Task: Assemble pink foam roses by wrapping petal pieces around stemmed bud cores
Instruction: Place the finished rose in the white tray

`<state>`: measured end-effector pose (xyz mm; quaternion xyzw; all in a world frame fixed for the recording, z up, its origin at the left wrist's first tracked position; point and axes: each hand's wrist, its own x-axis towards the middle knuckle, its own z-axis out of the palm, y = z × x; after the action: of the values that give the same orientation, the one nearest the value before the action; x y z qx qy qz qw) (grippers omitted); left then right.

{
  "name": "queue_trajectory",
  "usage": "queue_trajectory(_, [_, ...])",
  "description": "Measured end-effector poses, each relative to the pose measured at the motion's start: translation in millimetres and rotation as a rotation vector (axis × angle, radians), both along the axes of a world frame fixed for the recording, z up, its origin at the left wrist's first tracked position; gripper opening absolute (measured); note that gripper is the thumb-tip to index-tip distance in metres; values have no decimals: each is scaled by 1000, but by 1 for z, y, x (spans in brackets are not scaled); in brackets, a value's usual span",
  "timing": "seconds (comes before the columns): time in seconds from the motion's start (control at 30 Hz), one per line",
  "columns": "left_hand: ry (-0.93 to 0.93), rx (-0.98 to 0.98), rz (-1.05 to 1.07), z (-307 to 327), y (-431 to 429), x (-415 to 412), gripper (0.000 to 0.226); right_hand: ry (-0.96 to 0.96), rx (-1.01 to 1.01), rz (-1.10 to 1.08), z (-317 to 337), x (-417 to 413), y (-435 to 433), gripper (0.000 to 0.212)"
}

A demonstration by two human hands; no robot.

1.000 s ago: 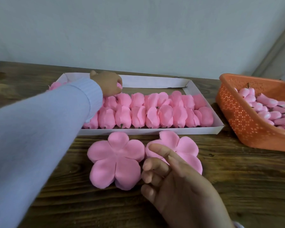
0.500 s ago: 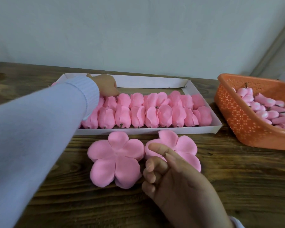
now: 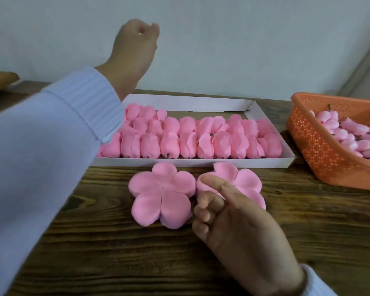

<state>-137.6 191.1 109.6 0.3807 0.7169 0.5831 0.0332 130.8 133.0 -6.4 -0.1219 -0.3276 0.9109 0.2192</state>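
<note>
Left hand lifted off tray, sleeve covering roses, basket right

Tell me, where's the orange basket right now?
In the head view, the basket sits at the far right on the table, just right of the white tray, with pink buds inside.

L hand lifted off tray, now raised high, fingers curled.
</note>
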Motion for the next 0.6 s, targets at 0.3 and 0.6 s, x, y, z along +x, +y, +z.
queue_trajectory(0.3, [-247,149,-245,-43,-100,125,19,52,5,-408,5,4,-1,8])
queue_trajectory(0.6, [531,-530,18,-124,-86,152,15,103,190,-542,4,7,4,10])
